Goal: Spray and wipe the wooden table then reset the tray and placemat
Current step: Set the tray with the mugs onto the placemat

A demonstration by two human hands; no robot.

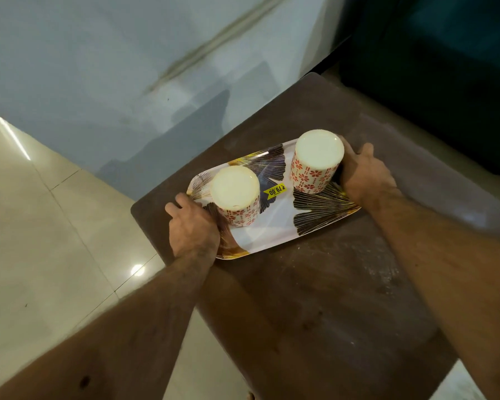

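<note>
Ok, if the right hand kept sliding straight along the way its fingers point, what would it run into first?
Probably nothing on the table: the right hand grips the tray end beside a cup, fingers pointing past the table edge toward the dark furniture. Depth is unclear.

One wooden table (315,284). One rectangular tray (274,226) with a leaf pattern. Two upturned cups with red flower print: the left cup (236,194) and the right cup (318,160). One yellow price sticker (275,191). Two hands: the left hand (192,226) and the right hand (365,174).
</note>
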